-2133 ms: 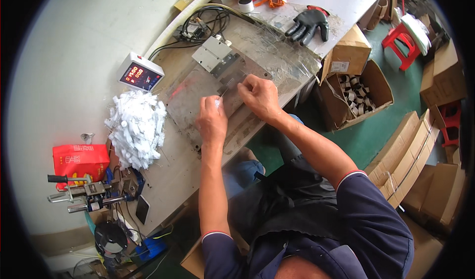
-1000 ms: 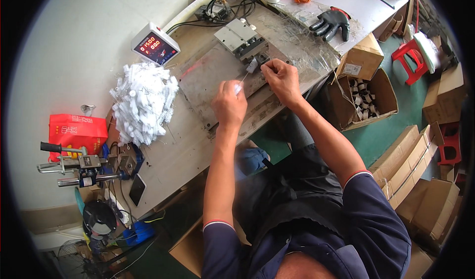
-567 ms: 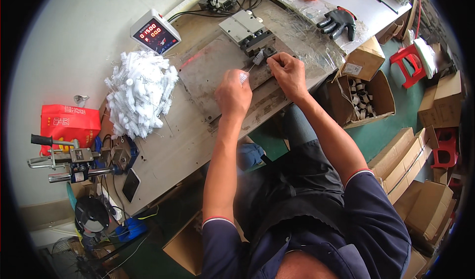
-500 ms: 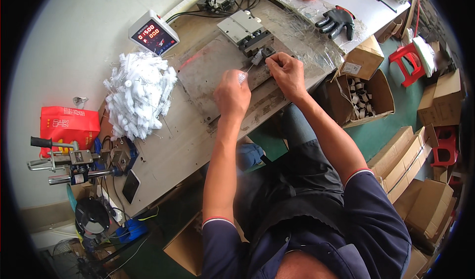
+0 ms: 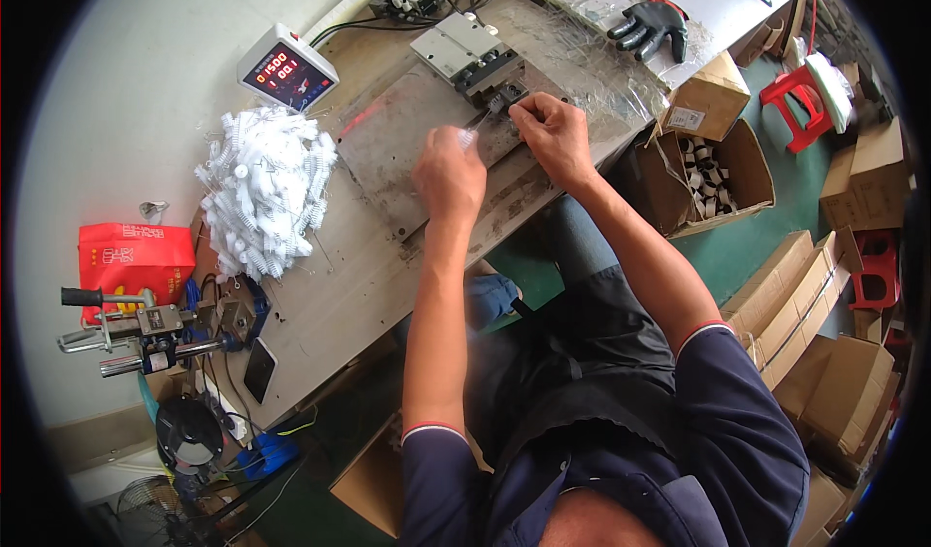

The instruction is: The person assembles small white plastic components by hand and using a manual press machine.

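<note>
My left hand [image 5: 452, 176] is closed around a white bristle brush [image 5: 466, 139], whose tip shows above the fingers; the hand is slightly blurred. To its right, my right hand [image 5: 555, 138] makes a pinch at the front of a small metal clamping fixture [image 5: 475, 60]. What those fingertips hold, if anything, is too small to make out. A thin wire [image 5: 482, 118] runs between the left hand and the fixture's dark jaws [image 5: 506, 95]. Left of the hands lies a heap of white wire-stemmed brushes [image 5: 267, 193].
A counter box [image 5: 288, 70] with a lit red display stands behind the heap. A black glove [image 5: 652, 29] lies at the back right. On the left are a lever clamp [image 5: 160, 319], a red bag [image 5: 136, 259] and a phone [image 5: 260, 369]. An open carton [image 5: 742, 193] sits right of the bench.
The view has shifted slightly. The grey-white brush seen at the jaws before no longer shows plainly there. My right fingertips have come closer to the jaws, and the counter's display has changed.
</note>
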The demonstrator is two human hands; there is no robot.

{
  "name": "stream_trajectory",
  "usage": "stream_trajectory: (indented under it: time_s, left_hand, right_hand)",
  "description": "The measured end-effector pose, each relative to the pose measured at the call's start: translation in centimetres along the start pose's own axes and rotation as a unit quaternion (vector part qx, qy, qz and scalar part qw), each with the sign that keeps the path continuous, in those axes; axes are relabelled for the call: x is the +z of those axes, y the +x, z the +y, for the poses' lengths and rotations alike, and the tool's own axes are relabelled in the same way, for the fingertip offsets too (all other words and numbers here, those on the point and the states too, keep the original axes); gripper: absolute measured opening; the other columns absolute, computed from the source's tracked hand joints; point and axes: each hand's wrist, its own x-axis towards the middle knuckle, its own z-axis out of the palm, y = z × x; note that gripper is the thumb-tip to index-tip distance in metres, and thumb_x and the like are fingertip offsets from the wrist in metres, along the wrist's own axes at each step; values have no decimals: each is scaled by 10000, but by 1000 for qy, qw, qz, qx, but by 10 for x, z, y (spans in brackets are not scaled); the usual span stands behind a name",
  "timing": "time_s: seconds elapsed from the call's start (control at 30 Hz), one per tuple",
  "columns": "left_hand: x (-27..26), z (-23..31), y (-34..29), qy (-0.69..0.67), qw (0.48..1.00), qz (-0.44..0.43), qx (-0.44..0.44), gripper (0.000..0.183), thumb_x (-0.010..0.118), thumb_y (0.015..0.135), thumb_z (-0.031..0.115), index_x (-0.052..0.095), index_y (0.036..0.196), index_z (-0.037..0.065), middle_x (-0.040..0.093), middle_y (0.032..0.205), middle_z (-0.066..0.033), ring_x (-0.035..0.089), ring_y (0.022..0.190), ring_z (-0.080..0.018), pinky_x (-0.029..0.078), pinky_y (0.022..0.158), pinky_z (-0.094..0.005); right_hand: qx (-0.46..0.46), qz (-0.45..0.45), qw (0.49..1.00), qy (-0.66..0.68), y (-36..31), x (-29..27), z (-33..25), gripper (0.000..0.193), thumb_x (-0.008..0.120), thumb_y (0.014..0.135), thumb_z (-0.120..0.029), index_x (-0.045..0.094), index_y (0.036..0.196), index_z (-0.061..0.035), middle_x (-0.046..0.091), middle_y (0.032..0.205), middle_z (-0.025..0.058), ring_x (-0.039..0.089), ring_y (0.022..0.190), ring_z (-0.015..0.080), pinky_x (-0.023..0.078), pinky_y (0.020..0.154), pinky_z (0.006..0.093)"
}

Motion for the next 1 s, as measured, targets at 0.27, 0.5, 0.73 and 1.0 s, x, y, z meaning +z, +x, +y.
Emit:
stream_trajectory:
  time_s: [0.27, 0.5, 0.73, 1.0]
  left_hand:
    - [4, -2, 3, 23, 1000, -2, -13, 226, 687, 950, 247, 641, 968, 26, 663, 971, -151, 651, 905, -395, 498, 780, -495]
    - [4, -2, 1, 34, 999, -5, -20, 214, 680, 956, 243, 633, 979, 35, 657, 978, -145, 650, 908, -390, 497, 785, -500]
    - [5, 0, -4, 42, 999, 1, -10, 201, 666, 966, 242, 626, 994, 47, 652, 997, -132, 649, 919, -380, 491, 794, -501]
    - [-4, 2, -4, 31, 998, -21, -46, 232, 660, 969, 263, 648, 981, 31, 681, 995, -151, 657, 949, -390, 493, 817, -500]
  right_hand:
    - [-16, -9, 1000, 10, -1, 0, -2, 199, 705, 945, -170, 716, 963, 28, 615, 698, -11, 520, 662, 39, 439, 585, 254]
    - [-22, -7, 1000, 13, -1, 0, -3, 201, 706, 940, -175, 720, 962, 24, 614, 693, -5, 519, 653, 42, 442, 583, 258]
    - [-14, 1, 1000, -4, -1, -1, -2, 214, 711, 889, -229, 749, 952, -28, 712, 753, 147, 689, 672, 216, 531, 667, 356]
    - [-7, -6, 1000, 2, 1, 0, 0, 217, 711, 894, -223, 748, 957, -19, 708, 745, 144, 672, 659, 195, 527, 664, 350]
